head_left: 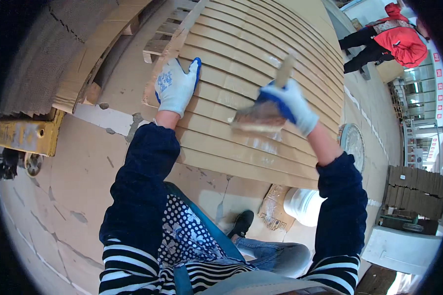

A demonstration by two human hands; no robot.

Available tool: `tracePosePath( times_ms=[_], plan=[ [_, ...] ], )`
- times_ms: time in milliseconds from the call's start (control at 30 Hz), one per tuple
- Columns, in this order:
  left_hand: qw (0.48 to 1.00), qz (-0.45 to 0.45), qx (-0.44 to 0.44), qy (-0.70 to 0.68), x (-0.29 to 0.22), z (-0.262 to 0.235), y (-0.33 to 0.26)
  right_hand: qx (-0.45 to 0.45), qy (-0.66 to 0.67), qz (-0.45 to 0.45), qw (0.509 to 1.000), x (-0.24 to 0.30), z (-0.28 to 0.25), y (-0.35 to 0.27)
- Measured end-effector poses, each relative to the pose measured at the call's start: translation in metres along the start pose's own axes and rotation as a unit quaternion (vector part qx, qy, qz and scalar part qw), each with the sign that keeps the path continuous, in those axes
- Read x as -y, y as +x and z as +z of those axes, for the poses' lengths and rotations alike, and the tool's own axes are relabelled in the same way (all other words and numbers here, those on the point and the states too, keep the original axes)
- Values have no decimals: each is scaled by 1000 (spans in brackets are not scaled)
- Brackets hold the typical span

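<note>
A layered stack of brown cardboard sheets (216, 132) lies before me, their edges overlapping in narrow steps. My left hand (176, 91), in a white and blue work glove, rests on the left edge of the stack. Its thumb is spread away, while the other fingers bend down at the edge and are partly hidden. My right hand (291, 104), gloved alike, is closed around a wide flat brush (258, 118) with a light handle sticking up. The bristles are down at the cardboard, blurred by motion. Wet, whitish streaks shine on the sheets around the brush.
A white bucket (302, 206) stands on the floor below the stack's near right side, beside a flattened cardboard piece (274, 209). A round tub (352, 142) is at the right. More cardboard (39, 54) and a yellow metal frame (32, 135) are left. A person in red (403, 44) stands far right.
</note>
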State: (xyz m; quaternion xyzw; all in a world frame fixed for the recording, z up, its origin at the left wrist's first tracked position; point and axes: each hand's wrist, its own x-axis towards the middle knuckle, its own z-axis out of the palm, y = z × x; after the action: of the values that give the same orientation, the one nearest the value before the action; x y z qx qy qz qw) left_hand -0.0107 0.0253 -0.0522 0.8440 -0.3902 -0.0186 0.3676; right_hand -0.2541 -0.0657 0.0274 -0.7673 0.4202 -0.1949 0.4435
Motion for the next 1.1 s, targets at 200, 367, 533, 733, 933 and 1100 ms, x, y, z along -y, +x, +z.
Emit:
tracePosePath(
  times_ms=[200, 367, 533, 733, 933, 1100],
  plan=[
    [1000, -8, 18, -4, -8, 0, 0, -322, 110, -85, 936, -34, -116, 71],
    [1000, -6, 5, -10, -2, -3, -1, -132, 107, 37, 985, -35, -73, 56],
    [1000, -6, -3, -9, 1, -2, -1, -11, 12, 40, 999, 5, -36, 42],
    [999, -14, 39, 3, -11, -5, -3, -210, 60, -110, 970, 26, -78, 158],
    [999, -13, 29, 6, -9, 2, -2, -204, -180, -133, 953, 15, -41, 138],
    [999, -28, 32, 1, -6, -8, 0, -41, -115, -76, 990, 24, 39, -25]
  ],
)
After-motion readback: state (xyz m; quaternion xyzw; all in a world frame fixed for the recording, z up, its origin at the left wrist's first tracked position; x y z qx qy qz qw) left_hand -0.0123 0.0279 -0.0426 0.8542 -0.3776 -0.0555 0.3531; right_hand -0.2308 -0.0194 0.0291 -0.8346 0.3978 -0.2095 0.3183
